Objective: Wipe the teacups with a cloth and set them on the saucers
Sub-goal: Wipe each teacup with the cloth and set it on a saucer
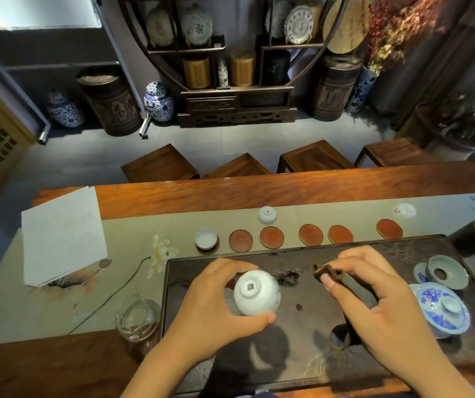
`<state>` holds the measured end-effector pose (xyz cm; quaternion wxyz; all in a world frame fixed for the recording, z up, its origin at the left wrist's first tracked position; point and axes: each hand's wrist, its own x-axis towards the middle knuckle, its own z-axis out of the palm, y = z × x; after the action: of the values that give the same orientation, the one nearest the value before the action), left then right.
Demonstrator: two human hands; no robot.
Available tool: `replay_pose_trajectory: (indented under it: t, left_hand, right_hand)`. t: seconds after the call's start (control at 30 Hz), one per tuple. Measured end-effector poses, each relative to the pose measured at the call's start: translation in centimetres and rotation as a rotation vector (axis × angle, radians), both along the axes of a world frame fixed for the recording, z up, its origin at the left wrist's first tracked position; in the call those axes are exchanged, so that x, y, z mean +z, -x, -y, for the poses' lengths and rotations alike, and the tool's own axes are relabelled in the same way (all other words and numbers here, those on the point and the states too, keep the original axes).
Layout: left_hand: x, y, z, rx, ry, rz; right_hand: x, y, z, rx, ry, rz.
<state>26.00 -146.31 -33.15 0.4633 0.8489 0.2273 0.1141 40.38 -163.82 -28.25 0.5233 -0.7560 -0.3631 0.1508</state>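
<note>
My left hand grips a white teacup over the dark tea tray, its foot turned up toward me. My right hand holds a dark folded cloth, just right of the cup and apart from it. A row of round red saucers lies beyond the tray: one, another, a third, and more to the right. The leftmost saucer carries an upright cup. Two other white cups sit upside down on the runner, one mid-table and one far right.
A blue-and-white lidded gaiwan and a celadon strainer stand at the tray's right end. A glass pitcher sits left of the tray. White paper lies at far left, a dark cylinder at far right. Wooden stools stand behind the table.
</note>
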Motion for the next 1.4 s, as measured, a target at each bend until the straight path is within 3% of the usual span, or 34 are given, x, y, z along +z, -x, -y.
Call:
replay_pose_trajectory:
  t: [0.37, 1.03, 1.4]
  left_hand:
    - [-3.7, 1.3, -2.2, 0.094, 0.199, -0.064]
    - [-9.0, -0.3, -5.8, -0.036, 0.151, -0.213]
    - [-13.8, -10.3, -7.8, 0.309, 0.106, -0.168]
  right_hand:
    - [-0.4, 0.7, -3.1, -0.003, 0.083, 0.049]
    - [-2.8, 2.0, -5.3, -0.096, 0.116, 0.065]
    - [-3.5, -4.2, -4.0, -0.035, 0.134, -0.065]
